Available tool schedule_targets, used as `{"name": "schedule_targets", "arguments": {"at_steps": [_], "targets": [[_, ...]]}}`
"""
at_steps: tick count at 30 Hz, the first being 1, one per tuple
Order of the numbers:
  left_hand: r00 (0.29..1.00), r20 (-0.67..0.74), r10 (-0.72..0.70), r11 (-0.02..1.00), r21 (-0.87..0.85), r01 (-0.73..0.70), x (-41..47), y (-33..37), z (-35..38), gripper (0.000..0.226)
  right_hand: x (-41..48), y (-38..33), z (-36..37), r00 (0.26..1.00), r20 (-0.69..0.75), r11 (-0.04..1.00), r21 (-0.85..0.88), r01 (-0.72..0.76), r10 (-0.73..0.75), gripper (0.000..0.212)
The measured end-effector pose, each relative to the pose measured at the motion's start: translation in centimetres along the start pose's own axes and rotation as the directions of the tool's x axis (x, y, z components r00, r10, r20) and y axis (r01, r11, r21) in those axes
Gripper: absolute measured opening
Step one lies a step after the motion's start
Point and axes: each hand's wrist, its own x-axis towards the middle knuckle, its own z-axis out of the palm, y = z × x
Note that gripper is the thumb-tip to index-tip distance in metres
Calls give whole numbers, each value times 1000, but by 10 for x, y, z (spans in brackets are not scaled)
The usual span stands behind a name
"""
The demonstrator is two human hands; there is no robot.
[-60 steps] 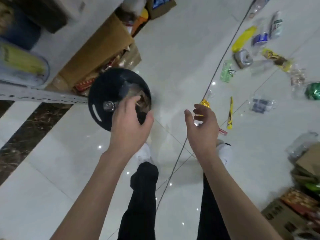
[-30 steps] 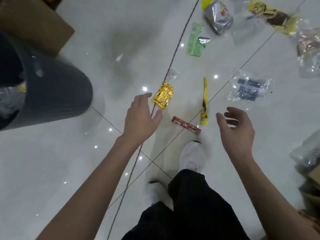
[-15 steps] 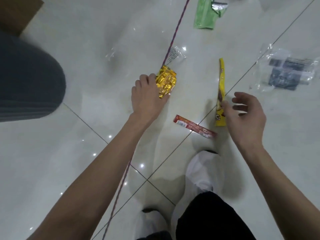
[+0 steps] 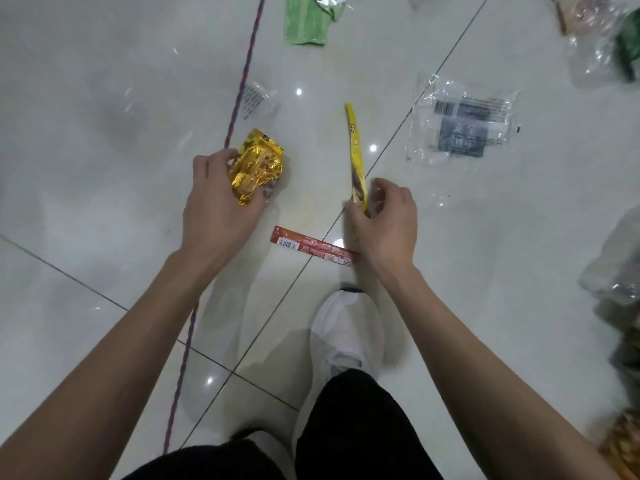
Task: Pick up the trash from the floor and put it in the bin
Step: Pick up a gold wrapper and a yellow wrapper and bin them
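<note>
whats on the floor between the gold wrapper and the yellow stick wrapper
Nothing: the head view shows only bare tile between the gold wrapper and the yellow stick wrapper.

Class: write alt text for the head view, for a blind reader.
From above, a person's left hand grips a gold wrapper and the right hand pinches a long yellow wrapper over a white tiled floor. A red wrapper lies between them, beyond a white shoe.
</note>
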Motion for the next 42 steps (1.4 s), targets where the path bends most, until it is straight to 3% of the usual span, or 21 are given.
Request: {"name": "schedule_targets", "arguments": {"at_steps": [5, 10, 17, 21, 31, 36, 42], "targets": [[999, -17, 28, 996, -80, -30, -6, 3, -7, 62, -3, -5, 10, 999, -7, 999, -29, 38, -38, 28], [999, -50, 7, 994, -106, -12, -8, -2, -17, 61, -7, -12, 17, 996, -39, 982, -174, 77, -85, 22], [996, -85, -24, 992, -123, 13, -24, 5, -68, 59, -14, -69, -31, 993, -54, 989, 98, 114, -109, 4], [989, -84, -122, 976, -191, 104, -58, 38, -131, 57, -49, -135, -87, 990, 17, 970, 202, 135, -141, 12], [941, -120, -318, 911, -314, 268, -154, 149, -372, 52, -176, -345, -236, 979, 199, 938, 346, -26, -46, 13], [881, -252, -400, 895, -313, 317, -181, 134, -472, 48, -227, -449, -234, 950, 274, 923, 383, 32, -147, 6], [797, -297, -526, 850, -225, 477, -180, 48, -546, 56, -268, -521, -173, 914, 349, 928, 367, 72, -208, 8]]}}
